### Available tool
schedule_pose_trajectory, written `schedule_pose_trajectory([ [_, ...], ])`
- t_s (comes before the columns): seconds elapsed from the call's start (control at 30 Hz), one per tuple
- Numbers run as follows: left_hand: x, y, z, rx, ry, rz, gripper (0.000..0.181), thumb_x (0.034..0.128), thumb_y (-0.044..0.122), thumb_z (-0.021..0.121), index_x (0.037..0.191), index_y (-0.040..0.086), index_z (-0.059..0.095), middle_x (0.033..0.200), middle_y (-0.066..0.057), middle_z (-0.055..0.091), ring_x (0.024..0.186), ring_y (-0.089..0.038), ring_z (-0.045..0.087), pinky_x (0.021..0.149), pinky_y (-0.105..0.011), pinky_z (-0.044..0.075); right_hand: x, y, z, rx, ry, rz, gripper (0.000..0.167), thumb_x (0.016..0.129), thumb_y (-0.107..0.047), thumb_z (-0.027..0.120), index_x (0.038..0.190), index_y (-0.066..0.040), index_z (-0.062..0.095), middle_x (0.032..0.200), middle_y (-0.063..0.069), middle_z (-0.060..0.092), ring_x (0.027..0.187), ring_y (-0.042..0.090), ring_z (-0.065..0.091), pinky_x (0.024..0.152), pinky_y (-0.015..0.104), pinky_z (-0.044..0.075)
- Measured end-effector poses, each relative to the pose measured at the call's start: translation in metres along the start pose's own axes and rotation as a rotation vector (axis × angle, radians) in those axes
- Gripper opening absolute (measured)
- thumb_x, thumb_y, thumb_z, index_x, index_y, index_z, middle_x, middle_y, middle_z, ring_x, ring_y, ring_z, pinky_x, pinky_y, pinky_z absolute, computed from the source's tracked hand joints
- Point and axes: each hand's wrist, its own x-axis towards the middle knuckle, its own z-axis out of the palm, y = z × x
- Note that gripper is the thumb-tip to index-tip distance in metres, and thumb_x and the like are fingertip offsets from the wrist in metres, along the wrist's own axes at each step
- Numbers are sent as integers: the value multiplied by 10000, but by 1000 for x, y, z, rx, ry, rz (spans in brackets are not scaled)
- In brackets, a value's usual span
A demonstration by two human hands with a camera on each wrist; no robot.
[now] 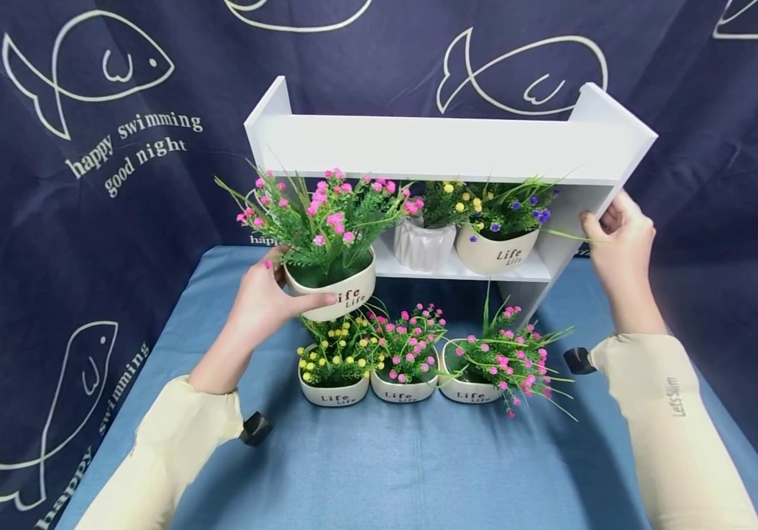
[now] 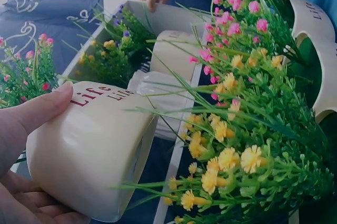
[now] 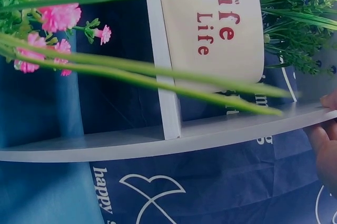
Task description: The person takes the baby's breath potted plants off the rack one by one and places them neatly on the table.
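Evidently, the left hand (image 1: 256,298) grasps a pink-flowered pot (image 1: 352,291), thumb across its front, fingers round its side, presumably so it won't tip. The pot is held between eight and nine o'clock from the white vase (image 1: 424,246). At three o'clock, the right hand (image 1: 624,232) pinches the edge of the shelf (image 1: 438,147), probably to steady it. Three pots (image 1: 405,389) line the counter (image 1: 405,456) at six o'clock, lettering outward, perhaps for show.

Hands (image 1: 261,298) (image 1: 624,237) apart, pot (image 1: 351,296) gripped, shelf (image 1: 441,147) seemingly pinched

"Life" pots (image 1: 346,289), "happy swimming good night" bkdrp (image 1: 366,73), "Lets Slim" R slv (image 1: 664,412)
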Motion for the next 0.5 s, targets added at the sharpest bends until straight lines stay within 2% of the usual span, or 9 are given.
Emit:
schedule_pose_trajectory([
  [0.17, -10, 5, -3, -26, 13, 11, 820, 671, 385, 873, 1326, 77, 487, 998, -104, 644, 811, -201, 538, 645, -264, 439, 0, -1, 0, -4, -3, 4, 362, 884, -33, 580, 1233, -102, 649, 1217, 110, 680, 1001, -63, 634, 853, 94, 507],
  [0.3, -17, 11, -5, -24, 17, 35, 748, 662, 388, 877, 1242, 82, 517, 937, -83, 607, 769, -190, 510, 607, -248, 418, -1, -2, -1, -5, -2, 5, 354, 885, -34, 580, 1226, -94, 650, 1215, 119, 680, 997, -62, 636, 851, 94, 508],
  [0.37, -21, 14, -5, -43, 3, 43, 729, 661, 365, 883, 1227, 85, 517, 1001, -83, 619, 826, -188, 564, 656, -249, 460, -2, -3, -1, -3, 0, 5, 350, 883, -31, 580, 1221, -88, 652, 1211, 120, 681, 989, -66, 636, 847, 90, 508],
  [0.5, -28, 18, -6, -101, -30, 47, 712, 665, 314, 889, 1224, 91, 509, 1191, -92, 604, 1044, -228, 642, 801, -296, 526, -1, -3, 0, -3, 1, 2, 346, 879, -27, 581, 1213, -80, 654, 1208, 126, 681, 976, -76, 634, 836, 81, 505],
])
